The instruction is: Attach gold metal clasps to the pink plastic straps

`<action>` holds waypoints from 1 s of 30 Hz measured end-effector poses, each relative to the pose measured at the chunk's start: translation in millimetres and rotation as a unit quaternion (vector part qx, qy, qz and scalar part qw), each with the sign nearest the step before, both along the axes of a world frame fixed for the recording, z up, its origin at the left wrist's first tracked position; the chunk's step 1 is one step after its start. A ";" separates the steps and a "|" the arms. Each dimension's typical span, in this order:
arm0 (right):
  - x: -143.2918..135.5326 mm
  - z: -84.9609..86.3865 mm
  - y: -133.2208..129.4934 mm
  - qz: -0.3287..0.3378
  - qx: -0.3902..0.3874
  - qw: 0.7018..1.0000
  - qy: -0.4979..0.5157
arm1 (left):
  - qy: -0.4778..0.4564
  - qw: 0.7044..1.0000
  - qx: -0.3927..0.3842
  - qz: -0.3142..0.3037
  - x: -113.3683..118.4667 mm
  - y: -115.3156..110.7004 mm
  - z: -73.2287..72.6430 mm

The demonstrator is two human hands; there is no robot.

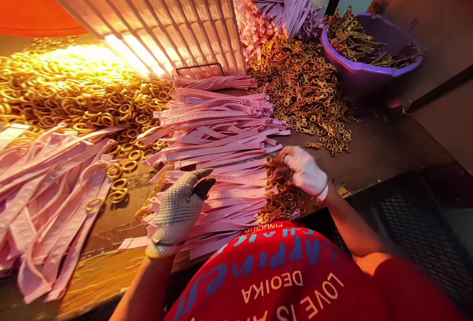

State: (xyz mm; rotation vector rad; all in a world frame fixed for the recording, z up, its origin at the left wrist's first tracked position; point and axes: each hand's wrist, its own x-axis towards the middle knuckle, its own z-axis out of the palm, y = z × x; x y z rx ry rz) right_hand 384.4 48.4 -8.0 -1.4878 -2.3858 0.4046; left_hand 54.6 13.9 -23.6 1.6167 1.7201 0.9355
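My left hand (179,208), in a dotted white work glove with dark fingertips, reaches over the pink straps (232,168) with its fingers stretched out and apart. Nothing shows in its grasp. These flat straps lie side by side in a thick layer in front of me. At their right ends, my right hand (305,171), gloved in white, is over a small heap of brass-coloured metal clasps (283,200). Its fingertips are dark and blurred against the clasps, so I cannot see whether they pinch one.
Gold rings (96,89) are heaped at the back left. More pink straps (55,193) lie at the left. A ribbed, lit panel (148,16) rises behind. Metal clasps (306,89) pile at the right, near a purple basin (365,67). Lilac straps (284,6) are heaped at the back.
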 end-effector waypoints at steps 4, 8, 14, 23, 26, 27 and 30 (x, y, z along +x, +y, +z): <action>55.5 -17.6 28.8 -0.170 0.048 0.969 -0.172 | -0.436 0.879 -0.195 0.011 22.5 -10.5 10.5; 79.1 -42.7 46.6 -0.201 0.046 0.945 -0.254 | -0.684 0.659 -0.310 -0.046 37.1 -7.7 19.4; 74.0 -52.1 41.3 -0.222 0.088 0.958 -0.157 | -0.662 0.685 -0.298 -0.060 47.1 -10.1 14.7; -33.9 -13.6 -24.6 0.089 0.059 0.974 0.199 | -0.324 0.927 -0.176 -0.066 74.8 -16.8 14.0; -58.2 -7.0 -34.5 0.123 0.009 0.979 0.165 | -0.273 0.946 -0.136 -0.108 78.5 -18.7 10.1; -61.4 -7.5 -36.2 0.124 -0.007 0.980 0.156 | -0.272 0.948 -0.125 -0.113 78.8 -19.5 9.5; -62.9 -12.3 -41.3 0.109 -0.025 0.983 0.147 | -0.311 0.938 -0.126 -0.090 79.8 -22.3 12.6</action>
